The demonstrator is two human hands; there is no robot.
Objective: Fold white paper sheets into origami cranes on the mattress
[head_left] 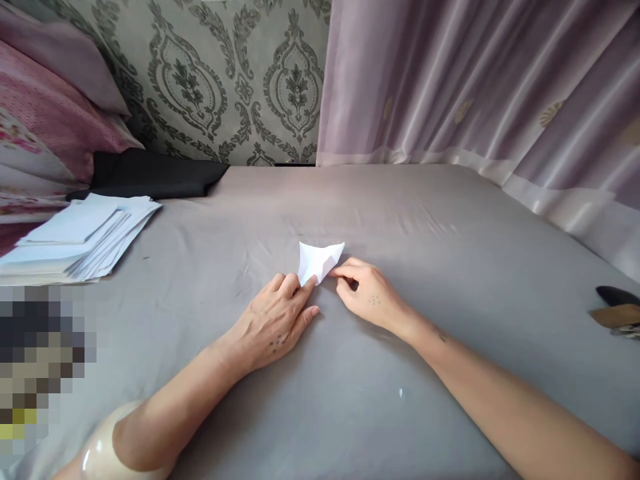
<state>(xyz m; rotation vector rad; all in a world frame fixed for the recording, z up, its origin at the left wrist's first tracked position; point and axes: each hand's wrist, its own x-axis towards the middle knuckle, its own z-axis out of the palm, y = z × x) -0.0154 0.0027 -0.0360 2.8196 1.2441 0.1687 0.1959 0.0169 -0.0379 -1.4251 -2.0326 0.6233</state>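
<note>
A small piece of folded white paper (314, 259) stands out on the grey sheet, with two pointed corners at its top. My left hand (280, 313) lies palm down at its lower left; the fingertips press on the paper's bottom part, and the thumb is spread to the side. On the other side, my right hand (367, 293) has its fingers curled together against the paper's lower right edge. Exactly how those fingertips grip the edge is partly hidden.
A stack of white paper (80, 233) lies at the left, in front of a folded black cloth (155, 173). Pink curtains (425, 80) hang along the right. Near the right edge is a dark and brown object (617, 310). A pixelated patch covers the lower left.
</note>
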